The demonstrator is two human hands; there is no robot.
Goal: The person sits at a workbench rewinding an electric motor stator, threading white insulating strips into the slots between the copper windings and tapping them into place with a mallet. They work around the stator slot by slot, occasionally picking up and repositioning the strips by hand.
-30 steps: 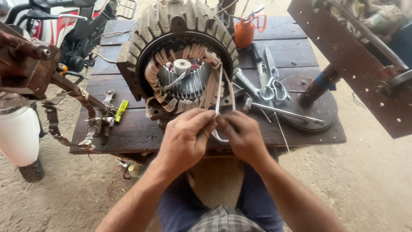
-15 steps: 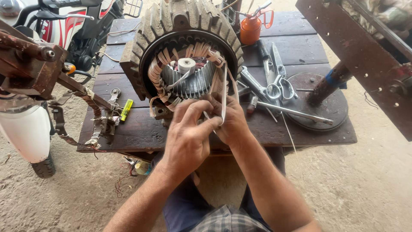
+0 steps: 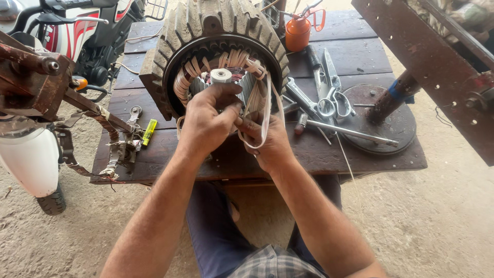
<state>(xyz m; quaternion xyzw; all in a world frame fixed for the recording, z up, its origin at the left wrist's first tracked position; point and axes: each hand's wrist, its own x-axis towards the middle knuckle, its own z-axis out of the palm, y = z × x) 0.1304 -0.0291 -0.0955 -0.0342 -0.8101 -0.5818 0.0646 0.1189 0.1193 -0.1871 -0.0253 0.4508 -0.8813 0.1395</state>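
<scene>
A person sits at a dark wooden table (image 3: 329, 149), both hands raised to the open mouth of a large motor stator (image 3: 216, 51) that lies on its side at the table's 12 o'clock, its opening turned toward them so the windings inside can be reached. The stator is a ribbed grey iron shell; pale tape-wrapped coils (image 3: 188, 77) ring its bore, and a white tape roll (image 3: 221, 75) sits in the middle. The left hand (image 3: 206, 123) is curled, fingertips pressed against the coils at the opening's 6 o'clock. The right hand (image 3: 270, 139), just beside it, pinches a loop of pale tape (image 3: 267, 110) that runs up to the coils at 2 o'clock, seemingly held taut. At the table's 3 o'clock lie scissors (image 3: 332, 98), a wrench (image 3: 301, 98) and an orange oil can (image 3: 298, 31).
</scene>
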